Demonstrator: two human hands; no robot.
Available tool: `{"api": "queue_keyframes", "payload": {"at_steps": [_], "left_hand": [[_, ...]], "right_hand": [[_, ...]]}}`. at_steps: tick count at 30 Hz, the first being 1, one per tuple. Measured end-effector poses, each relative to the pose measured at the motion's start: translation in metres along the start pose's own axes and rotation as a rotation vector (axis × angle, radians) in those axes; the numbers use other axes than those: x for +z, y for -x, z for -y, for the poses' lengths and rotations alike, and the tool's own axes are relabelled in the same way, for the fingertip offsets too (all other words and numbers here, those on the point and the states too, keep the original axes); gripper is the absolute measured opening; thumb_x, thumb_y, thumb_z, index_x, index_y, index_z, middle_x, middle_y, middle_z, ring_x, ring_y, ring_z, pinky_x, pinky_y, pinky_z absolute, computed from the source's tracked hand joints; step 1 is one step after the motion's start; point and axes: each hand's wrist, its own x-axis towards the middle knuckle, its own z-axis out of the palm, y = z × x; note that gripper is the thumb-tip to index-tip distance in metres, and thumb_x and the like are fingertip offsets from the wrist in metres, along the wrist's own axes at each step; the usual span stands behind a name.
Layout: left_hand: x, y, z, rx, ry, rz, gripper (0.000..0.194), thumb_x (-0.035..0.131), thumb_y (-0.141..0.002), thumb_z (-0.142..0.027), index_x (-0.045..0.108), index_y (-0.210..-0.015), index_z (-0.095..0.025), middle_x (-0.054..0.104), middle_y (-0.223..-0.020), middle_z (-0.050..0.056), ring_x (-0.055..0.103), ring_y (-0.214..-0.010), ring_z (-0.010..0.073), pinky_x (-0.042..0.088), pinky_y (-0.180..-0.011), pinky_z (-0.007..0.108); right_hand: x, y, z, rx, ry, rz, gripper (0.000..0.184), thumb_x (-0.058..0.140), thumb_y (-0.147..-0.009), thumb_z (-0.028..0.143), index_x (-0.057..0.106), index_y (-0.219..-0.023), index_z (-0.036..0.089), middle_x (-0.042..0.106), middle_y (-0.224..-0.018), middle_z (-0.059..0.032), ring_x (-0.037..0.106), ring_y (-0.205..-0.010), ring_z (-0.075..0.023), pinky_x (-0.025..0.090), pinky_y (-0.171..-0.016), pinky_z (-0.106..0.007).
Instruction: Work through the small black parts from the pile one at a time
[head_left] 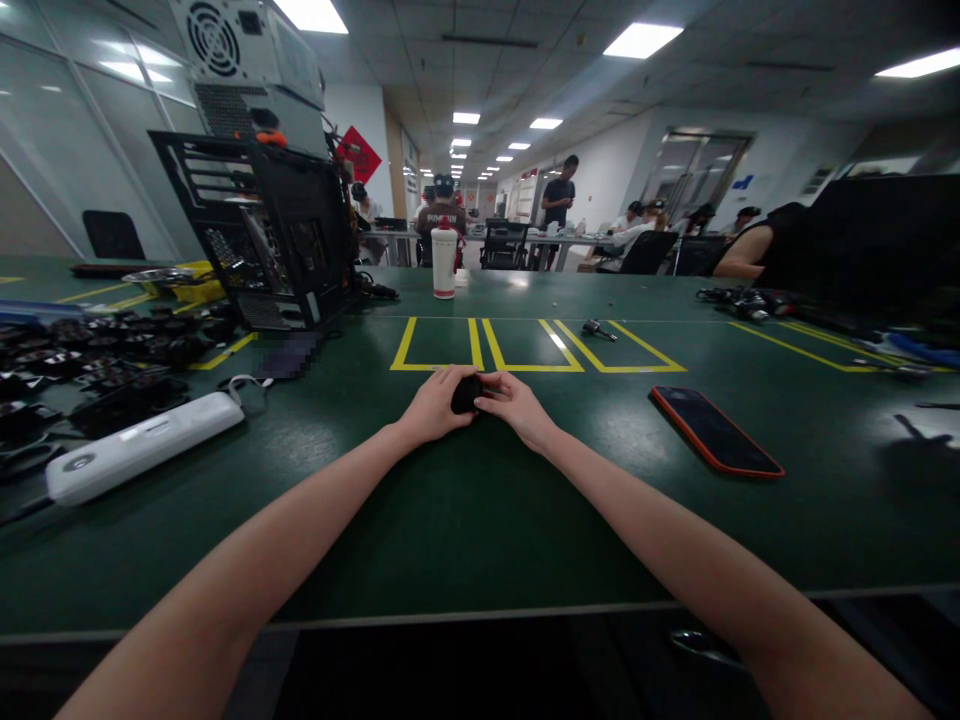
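Note:
Between my two hands sits a small black rounded object (pixel 466 394), too dark to name more exactly. My left hand (pixel 439 405) wraps its left side, fingers over the top and thumb below. From the right, my right hand (pixel 516 404) pinches its edge with thumb and fingers. Both hands are low over the green tabletop (pixel 480 520), just in front of the yellow tape outlines (pixel 525 368). Part of the black object is covered by my fingers.
An orange-edged phone (pixel 716 432) lies to the right, a white power strip (pixel 146 447) to the left. Beyond stand an open computer case (pixel 281 235) and a white bottle (pixel 444 262). A small dark metal part (pixel 598 330) lies within the tape. Black parts (pixel 97 360) crowd the left.

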Motion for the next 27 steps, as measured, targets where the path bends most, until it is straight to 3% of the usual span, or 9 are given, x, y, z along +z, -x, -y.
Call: {"api": "queue_keyframes", "payload": {"at_steps": [6, 10, 17, 22, 27], "left_hand": [[-0.0016, 0.0001, -0.0015, 0.004, -0.007, 0.001, 0.058, 0.063, -0.063, -0.02, 0.038, -0.115, -0.021, 0.051, -0.109, 0.006, 0.048, -0.102, 0.0228, 0.04, -0.088, 0.039], [-0.002, 0.0006, -0.001, 0.004, -0.013, 0.005, 0.059, 0.063, -0.063, -0.021, 0.038, -0.116, -0.02, 0.051, -0.11, 0.006, 0.048, -0.103, 0.0227, 0.04, -0.089, 0.038], [-0.0016, 0.0006, -0.0016, -0.006, -0.002, 0.004, 0.059, 0.063, -0.062, -0.02, 0.038, -0.116, -0.021, 0.051, -0.11, 0.006, 0.048, -0.103, 0.0231, 0.04, -0.089, 0.039], [-0.0033, 0.0001, -0.0033, -0.016, 0.002, 0.012, 0.06, 0.063, -0.063, -0.02, 0.038, -0.116, -0.021, 0.051, -0.11, 0.006, 0.048, -0.103, 0.0232, 0.04, -0.089, 0.04], [-0.0041, 0.0004, -0.0035, -0.015, -0.001, 0.016, 0.058, 0.063, -0.063, -0.019, 0.038, -0.115, -0.021, 0.051, -0.11, 0.005, 0.049, -0.103, 0.0228, 0.041, -0.088, 0.039]], "right_hand": [[0.0041, -0.0028, 0.0012, 0.074, -0.026, -0.081, 0.023, 0.062, -0.066, 0.031, 0.056, -0.085, 0.021, 0.058, -0.088, -0.0007, 0.055, -0.086, -0.0147, 0.044, -0.079, -0.035], [0.0025, -0.0059, -0.0009, 0.102, -0.026, -0.089, 0.031, 0.065, -0.064, 0.027, 0.056, -0.092, 0.021, 0.058, -0.093, -0.0026, 0.055, -0.089, -0.0157, 0.043, -0.081, -0.036], [-0.0001, -0.0006, -0.0006, -0.02, 0.012, -0.015, 0.032, 0.067, -0.06, 0.02, 0.057, -0.09, 0.019, 0.058, -0.096, -0.0018, 0.055, -0.091, -0.0143, 0.039, -0.089, -0.035], [0.0028, 0.0, 0.002, 0.07, 0.015, -0.063, 0.027, 0.064, -0.065, 0.03, 0.056, -0.089, 0.022, 0.058, -0.091, -0.0018, 0.055, -0.088, -0.0155, 0.044, -0.081, -0.036], [0.0028, -0.0028, 0.0014, 0.117, 0.005, -0.062, 0.035, 0.064, -0.065, 0.027, 0.054, -0.098, 0.021, 0.057, -0.098, -0.0036, 0.055, -0.093, -0.0168, 0.042, -0.084, -0.038]]}}
